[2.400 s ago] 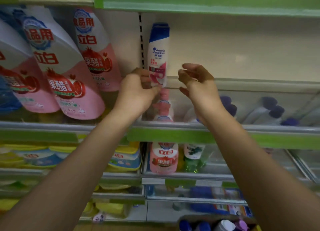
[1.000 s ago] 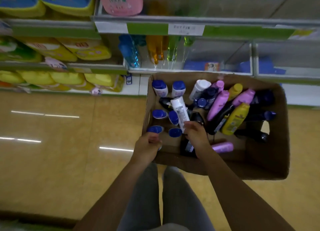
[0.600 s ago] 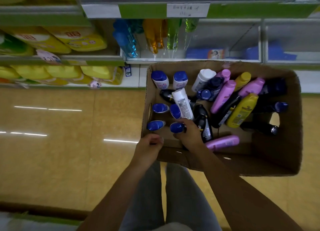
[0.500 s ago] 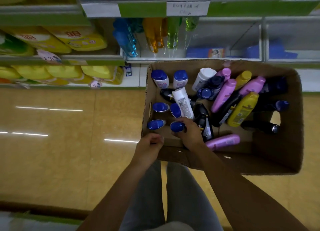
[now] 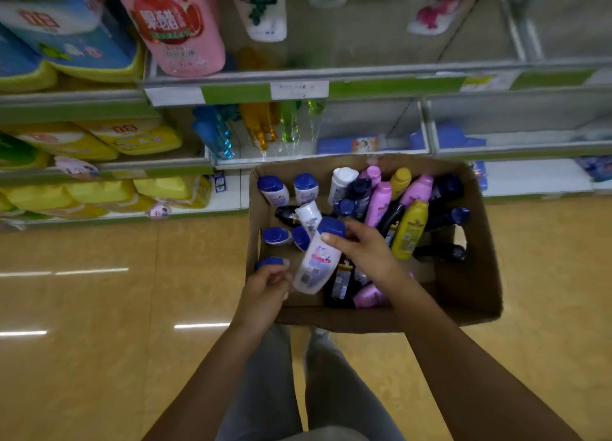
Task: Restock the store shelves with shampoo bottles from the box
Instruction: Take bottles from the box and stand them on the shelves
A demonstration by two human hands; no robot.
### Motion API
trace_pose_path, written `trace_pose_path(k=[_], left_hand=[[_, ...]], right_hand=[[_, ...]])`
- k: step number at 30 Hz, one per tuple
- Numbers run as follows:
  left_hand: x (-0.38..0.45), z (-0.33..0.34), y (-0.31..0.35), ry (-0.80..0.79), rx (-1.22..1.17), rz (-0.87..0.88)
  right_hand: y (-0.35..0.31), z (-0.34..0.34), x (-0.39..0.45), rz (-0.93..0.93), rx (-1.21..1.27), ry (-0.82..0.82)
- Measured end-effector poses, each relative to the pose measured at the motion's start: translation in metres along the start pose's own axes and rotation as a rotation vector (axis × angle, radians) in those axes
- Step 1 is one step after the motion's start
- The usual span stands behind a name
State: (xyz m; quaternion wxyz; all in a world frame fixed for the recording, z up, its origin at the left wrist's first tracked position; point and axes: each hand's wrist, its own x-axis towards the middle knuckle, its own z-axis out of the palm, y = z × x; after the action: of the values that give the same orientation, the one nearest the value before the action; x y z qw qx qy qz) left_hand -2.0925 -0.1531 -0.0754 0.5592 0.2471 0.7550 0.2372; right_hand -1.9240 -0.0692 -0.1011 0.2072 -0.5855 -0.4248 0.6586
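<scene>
- The cardboard box (image 5: 477,295) sits on the tan floor (image 5: 99,308) in front of the store shelves (image 5: 298,91), with the person's grey-trousered legs (image 5: 265,391) just behind its near wall.
- The right hand (image 5: 367,251) reaches into the box; its grip is clamped on a white shampoo bottle with a blue cap (image 5: 316,265), thumb and fingers curled round the neck just under the cap. The bottle is raised above the others and tilted, cap up and away, base toward the near-left corner of the box.
- The left hand (image 5: 265,291) is at the box's near-left corner, its fingers curled close beside the base of the lifted bottle. A blue cap (image 5: 270,262) shows just above its fingertips; I cannot tell whether this grip holds anything.
- More white bottles with blue caps (image 5: 273,192) fill the left part of the box, some upright, some lying.
- The right part holds pink bottles (image 5: 377,203), a yellow bottle (image 5: 410,230) and dark navy bottles (image 5: 445,218), lying jumbled against each other.
- On the lower shelf behind the box stand clear blue, amber and green bottles (image 5: 261,126).
- To the left the shelves carry yellow refill pouches (image 5: 139,137), and above them a large pink pouch (image 5: 178,26).
</scene>
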Motion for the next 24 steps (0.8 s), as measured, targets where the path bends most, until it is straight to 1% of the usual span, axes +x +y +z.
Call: trace_pose_path(k=[2, 4, 9, 11, 13, 16, 20, 24], left_hand=[[-0.011, 0.0, 0.014, 0.028, -0.072, 0.033], [-0.02, -0.004, 0.025, 0.013, -0.111, 0.078], [-0.041, -0.016, 0.051, -0.169, -0.182, 0.141], [-0.05, -0.019, 0.06, -0.233, -0.301, 0.171], [-0.059, -0.021, 0.069, -0.313, -0.433, 0.187], [-0.074, -0.022, 0.078, -0.409, -0.46, 0.224], [-0.089, -0.022, 0.084, -0.419, -0.491, 0.262], [-0.101, -0.02, 0.088, -0.367, -0.506, 0.317]], right_hand=[[-0.024, -0.005, -0.008, -0.059, 0.014, 0.035], [-0.048, -0.01, -0.016, -0.114, 0.041, 0.053], [-0.107, -0.017, -0.038, -0.236, 0.077, 0.106], [-0.126, -0.016, -0.045, -0.296, 0.068, 0.12], [-0.143, -0.015, -0.053, -0.307, 0.052, 0.13], [-0.162, -0.016, -0.062, -0.3, 0.017, 0.132], [-0.175, -0.018, -0.074, -0.309, -0.035, 0.127], [-0.183, -0.02, -0.088, -0.317, -0.081, 0.092]])
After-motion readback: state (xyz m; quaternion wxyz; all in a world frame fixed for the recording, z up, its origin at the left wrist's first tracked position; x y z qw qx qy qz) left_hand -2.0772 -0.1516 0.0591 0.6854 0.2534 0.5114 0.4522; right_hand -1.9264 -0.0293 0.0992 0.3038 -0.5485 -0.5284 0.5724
